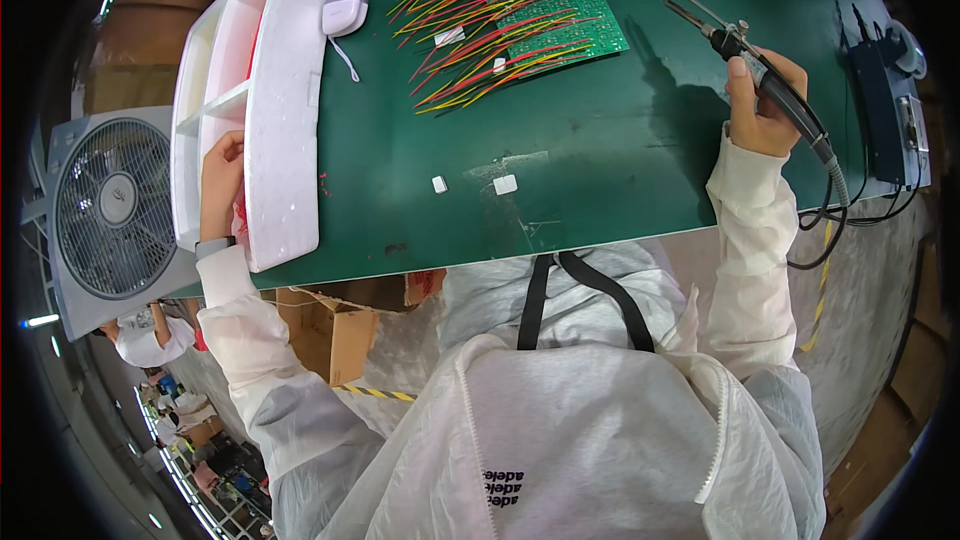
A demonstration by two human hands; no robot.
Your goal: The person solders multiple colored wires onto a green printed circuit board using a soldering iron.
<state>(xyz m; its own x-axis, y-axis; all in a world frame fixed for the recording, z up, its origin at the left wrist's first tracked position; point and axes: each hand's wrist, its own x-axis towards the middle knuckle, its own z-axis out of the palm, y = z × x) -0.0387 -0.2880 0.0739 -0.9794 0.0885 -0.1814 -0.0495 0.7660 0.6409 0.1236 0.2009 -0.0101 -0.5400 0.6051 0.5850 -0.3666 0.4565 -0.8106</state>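
My right hand [765, 100] is closed round a soldering iron [775, 85] with a thin metal feed tube beside its tip. The iron is held up over the right side of the table, tip pointing far left. My left hand [222, 185] reaches into a compartment of a white foam box [283, 160] at the left. Its fingers are curled, with the tips partly hidden by the box wall, so what they grip cannot be made out. Small red pieces [240, 217] show beside that hand. A green circuit board panel [590, 20] lies at the back, with red, yellow and black wires [480, 50] along it.
Two small white pieces [504, 184] lie on the green table [600, 150]. A lilac case with a strap [345, 12] sits beside the foam box. At the right edge stands a dark blue soldering station [880, 90] with a cable [830, 210]. A box fan [115, 200] is at the left.
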